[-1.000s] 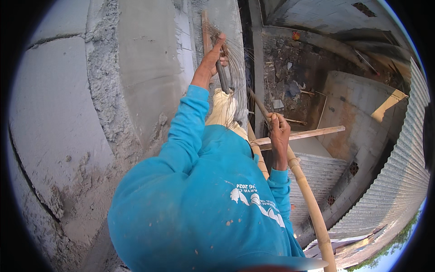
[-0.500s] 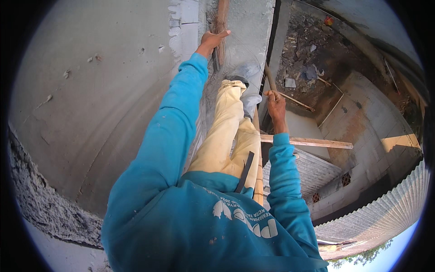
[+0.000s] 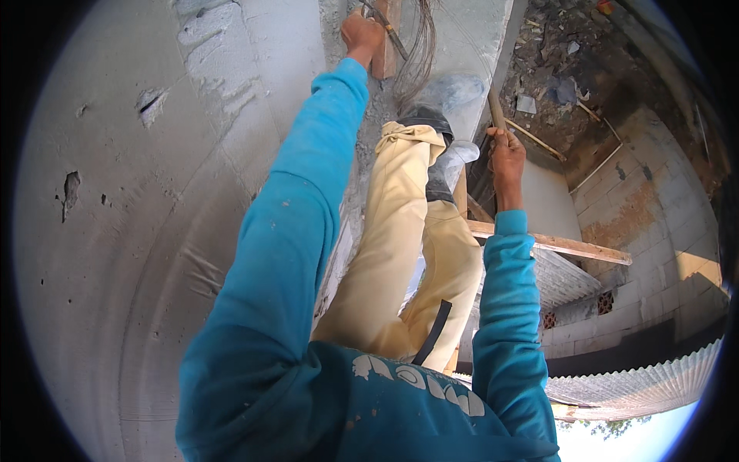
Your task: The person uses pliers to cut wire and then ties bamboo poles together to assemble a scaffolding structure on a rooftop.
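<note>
My left hand (image 3: 360,35) is closed around a dark curved metal tool (image 3: 395,37), which slants down to the right across a wooden plank (image 3: 385,60). Just right of that tool hangs a loose bundle of thin tie wire (image 3: 419,58) above my boot. My right hand (image 3: 506,160) has its fingers pinched together in front of the end of a wooden pole (image 3: 496,106). A thin wire arcs from the bundle's side toward these fingers, and its end is hard to make out.
A rough grey wall (image 3: 115,231) fills the left. My boots (image 3: 454,92) stand by a concrete ledge (image 3: 481,23). Right of the ledge, the ground lies lower, with rubble (image 3: 539,69). A timber beam (image 3: 570,246) juts out beside my right forearm, above corrugated roofing (image 3: 570,277).
My left hand has come off the wire bundle and now grips the dark tool to its left. The view has shifted; my right hand stays by the pole's end.
</note>
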`<move>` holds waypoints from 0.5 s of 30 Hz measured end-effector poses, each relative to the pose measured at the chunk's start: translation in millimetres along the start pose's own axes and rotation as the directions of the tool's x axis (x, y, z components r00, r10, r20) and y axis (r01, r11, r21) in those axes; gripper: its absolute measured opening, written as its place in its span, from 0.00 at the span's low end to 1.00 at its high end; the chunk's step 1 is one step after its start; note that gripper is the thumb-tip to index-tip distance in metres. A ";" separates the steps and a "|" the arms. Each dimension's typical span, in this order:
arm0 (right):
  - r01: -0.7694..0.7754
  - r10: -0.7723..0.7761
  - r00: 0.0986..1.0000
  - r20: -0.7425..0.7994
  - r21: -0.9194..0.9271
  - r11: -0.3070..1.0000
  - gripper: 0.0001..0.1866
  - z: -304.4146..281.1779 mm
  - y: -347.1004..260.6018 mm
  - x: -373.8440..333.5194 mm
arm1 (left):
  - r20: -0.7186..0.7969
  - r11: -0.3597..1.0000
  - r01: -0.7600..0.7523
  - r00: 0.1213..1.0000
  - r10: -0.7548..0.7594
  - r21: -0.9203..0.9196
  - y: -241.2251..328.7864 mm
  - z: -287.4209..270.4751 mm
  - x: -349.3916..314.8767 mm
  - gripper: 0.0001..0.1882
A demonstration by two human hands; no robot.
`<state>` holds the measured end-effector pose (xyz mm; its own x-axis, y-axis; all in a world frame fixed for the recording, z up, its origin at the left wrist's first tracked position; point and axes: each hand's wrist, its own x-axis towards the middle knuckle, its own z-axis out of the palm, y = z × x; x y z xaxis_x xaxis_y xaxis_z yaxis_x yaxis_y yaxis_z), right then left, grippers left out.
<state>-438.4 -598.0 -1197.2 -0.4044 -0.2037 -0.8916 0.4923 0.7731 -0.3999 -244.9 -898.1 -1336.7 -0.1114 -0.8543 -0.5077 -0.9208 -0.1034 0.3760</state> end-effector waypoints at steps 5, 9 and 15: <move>-0.063 0.076 0.996 -0.054 0.206 0.977 0.13 -4.3 -13.3 -19.0 | -0.122 0.983 -0.126 0.982 0.143 0.135 -24.8 17.5 31.5 0.27; -0.034 0.017 0.990 0.139 0.126 0.991 0.14 1.9 -37.6 -68.4 | -0.074 0.991 -0.118 0.991 0.113 -0.066 20.6 1.2 14.9 0.26; 0.298 -0.222 0.929 0.295 -0.246 0.922 0.12 34.3 -71.5 -145.9 | 0.112 0.962 0.089 0.992 -0.062 -0.260 78.1 6.5 -41.4 0.46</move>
<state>-388.2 -644.2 -1045.9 -0.2579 -0.5380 -0.8025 0.1442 0.7999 -0.5826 -314.7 -867.5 -1291.3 -0.0955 -0.7839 -0.6135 -0.7984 -0.3078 0.5175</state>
